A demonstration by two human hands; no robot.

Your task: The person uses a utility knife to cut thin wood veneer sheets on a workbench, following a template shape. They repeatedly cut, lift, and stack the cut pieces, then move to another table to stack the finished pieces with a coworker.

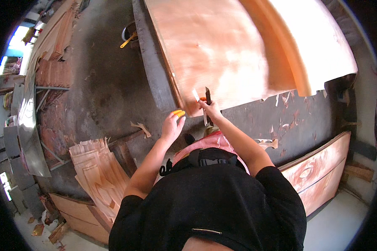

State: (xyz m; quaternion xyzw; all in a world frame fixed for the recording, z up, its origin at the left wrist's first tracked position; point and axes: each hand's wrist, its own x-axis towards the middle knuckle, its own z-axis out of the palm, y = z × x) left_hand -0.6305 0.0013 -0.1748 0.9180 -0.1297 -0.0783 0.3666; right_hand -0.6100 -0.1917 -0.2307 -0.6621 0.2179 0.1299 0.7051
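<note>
My right hand (pixel 213 109) is closed around a dark, slim knife (pixel 207 95) with an angled tip. A pale narrow strip (pixel 196 95) shows beside the knife at my fingers, and an orange cover sits on one finger. This hand is over the near left corner of a stack of wood veneer sheets (pixel 213 54). Just left of that corner is my left hand (pixel 171 127), its thumb apart from its fingers and nothing visible in it. Yellow covers (pixel 179 113) wrap some of its fingertips.
A rolled veneer sheet (pixel 289 50) lies across the stack's right side. Veneer offcuts (pixel 96 167) are heaped at lower left, and wood panels (pixel 322 171) stand at lower right. A yellow-handled tool (pixel 127 40) rests in a dark container beyond the stack's left edge. Scraps litter the dark surface.
</note>
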